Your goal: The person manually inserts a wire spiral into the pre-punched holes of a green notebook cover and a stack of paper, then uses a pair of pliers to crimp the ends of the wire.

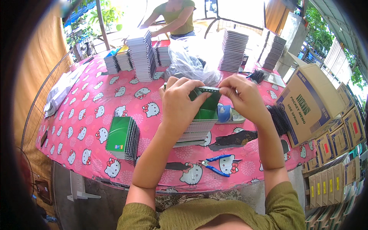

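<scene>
My left hand [178,101] is closed on a green-covered memo pad [207,106], its thumb pressing the cover near a row of punched holes along the far edge. At the right end of that edge, my right hand [243,97] pinches with thumb and forefinger; what lies between its fingertips is too small to make out. Below the pad rises a stack of white-paged pads [193,135]. Blue-handled pliers [218,167] lie with handles apart, nearer to me. To the left stands a stack of spiral-bound green memo pads [120,136].
Tall notebook stacks [140,53] and a clear plastic bag [188,63] stand across the pink patterned table [88,126]. Black spiral coils [278,119] lie beside an open cardboard box [304,105] on the right. A blue round item [224,113] sits behind my right wrist. Another person [174,17] stands beyond.
</scene>
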### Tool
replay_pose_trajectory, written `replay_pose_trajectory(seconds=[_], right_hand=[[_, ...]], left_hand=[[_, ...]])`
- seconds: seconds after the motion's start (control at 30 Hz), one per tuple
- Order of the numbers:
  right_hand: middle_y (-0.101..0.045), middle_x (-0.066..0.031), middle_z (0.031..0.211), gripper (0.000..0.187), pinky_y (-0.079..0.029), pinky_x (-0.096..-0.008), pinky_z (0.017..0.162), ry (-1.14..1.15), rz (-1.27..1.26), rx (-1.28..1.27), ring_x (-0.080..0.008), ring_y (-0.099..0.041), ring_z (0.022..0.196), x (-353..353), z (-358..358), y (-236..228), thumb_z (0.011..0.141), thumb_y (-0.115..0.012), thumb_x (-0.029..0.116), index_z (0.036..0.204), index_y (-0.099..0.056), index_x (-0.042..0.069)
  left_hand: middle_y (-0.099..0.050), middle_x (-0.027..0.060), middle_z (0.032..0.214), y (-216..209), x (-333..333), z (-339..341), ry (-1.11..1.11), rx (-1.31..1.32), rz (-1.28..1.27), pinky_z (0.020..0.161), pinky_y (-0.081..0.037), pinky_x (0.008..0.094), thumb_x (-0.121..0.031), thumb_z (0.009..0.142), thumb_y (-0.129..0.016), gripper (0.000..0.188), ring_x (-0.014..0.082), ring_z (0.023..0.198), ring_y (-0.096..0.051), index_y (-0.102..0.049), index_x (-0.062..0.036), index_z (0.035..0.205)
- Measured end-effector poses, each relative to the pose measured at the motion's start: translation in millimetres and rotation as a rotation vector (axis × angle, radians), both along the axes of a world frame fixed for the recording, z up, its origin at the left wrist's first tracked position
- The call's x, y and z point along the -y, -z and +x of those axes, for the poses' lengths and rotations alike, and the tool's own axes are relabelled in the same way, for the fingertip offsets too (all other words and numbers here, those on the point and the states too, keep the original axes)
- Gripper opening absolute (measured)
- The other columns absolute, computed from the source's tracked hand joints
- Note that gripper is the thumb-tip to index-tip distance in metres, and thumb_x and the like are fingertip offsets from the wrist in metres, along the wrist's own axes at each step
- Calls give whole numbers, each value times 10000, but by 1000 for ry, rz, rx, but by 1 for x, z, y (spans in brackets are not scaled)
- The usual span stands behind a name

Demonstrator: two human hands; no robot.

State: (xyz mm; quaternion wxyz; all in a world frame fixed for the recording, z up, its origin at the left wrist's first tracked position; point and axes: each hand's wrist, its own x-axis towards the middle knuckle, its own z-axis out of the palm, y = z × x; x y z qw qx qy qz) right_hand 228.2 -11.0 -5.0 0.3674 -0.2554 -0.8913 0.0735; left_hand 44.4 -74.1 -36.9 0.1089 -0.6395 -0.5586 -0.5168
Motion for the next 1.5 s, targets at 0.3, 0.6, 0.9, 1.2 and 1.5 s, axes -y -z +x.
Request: replay_pose_trajectory(seconds=[0.3,0.6,0.9,1.2,1.5], right_hand=[[-664,-164,890,552,-526,-402,747,143,-138,424,-307,-660,843,-125,111,163,688,-771,313,1120,-591,21],[-650,-122,994,459,-527,-375,762,100,-373,-119,-264,-638,981,-109,52,100,727,-692,137,1151,-580,3],[-659,-122,1026,537,-554,-436,838,-544,-836,-484,-286,-661,971,-79,47,10,652,-705,31,1160,-553,-57],[-673,-71,953,532,-518,-285,731,-354,-755,-283,-147,-634,828,-72,34,16,546,-665,-50,1077,-637,-14],[-669,-75,860,353,-509,-277,700,-192,-567,-77,-152,-622,786,-75,10,7,617,-659,-7,969,-675,-15]], left_hand=[[-675,38,831,-8,2,0,125,85,-31,797,-458,340,-191,607,-842,338,201,880,-575,-712,-80,899],[-657,46,888,-1,1,-7,75,123,-44,804,-461,356,-274,573,-872,447,219,893,-591,-639,-70,895],[-635,71,864,-3,-10,0,70,162,-86,760,-473,347,-279,544,-885,488,225,833,-602,-593,-60,869],[-657,78,813,-6,-8,1,139,226,-121,820,-446,386,-269,552,-875,527,261,883,-622,-616,-60,960],[-593,105,1094,-4,-7,-10,128,182,35,771,-503,339,-233,553,-893,675,213,885,-623,-589,-75,1135]])
